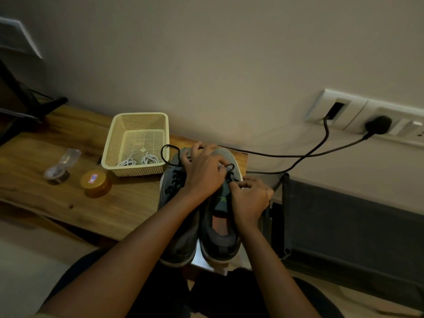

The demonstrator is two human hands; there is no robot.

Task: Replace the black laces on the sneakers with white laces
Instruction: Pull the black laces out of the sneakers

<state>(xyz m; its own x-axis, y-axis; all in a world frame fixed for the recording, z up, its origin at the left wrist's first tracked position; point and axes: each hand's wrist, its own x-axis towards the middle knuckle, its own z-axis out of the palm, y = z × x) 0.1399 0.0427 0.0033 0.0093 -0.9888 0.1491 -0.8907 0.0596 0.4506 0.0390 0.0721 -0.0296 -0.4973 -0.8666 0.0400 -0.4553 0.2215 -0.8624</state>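
Right hand pinching black lace on right sneaker; left hand over the toe, grip unclear. Sneaker sits at worktop near-right corner, so a hard tug could drag it off.

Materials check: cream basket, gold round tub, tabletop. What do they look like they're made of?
Cream basket: moulded plastic, matte; regular perforated mesh walls and a solid rim. Gold round tub: probably plastic with a glossy metallic finish, going by its sheen; metal not ruled out. Tabletop: wood or wood-look laminate, semi-gloss; grain streaks and a dark knot-like spot show, but I can't tell which.
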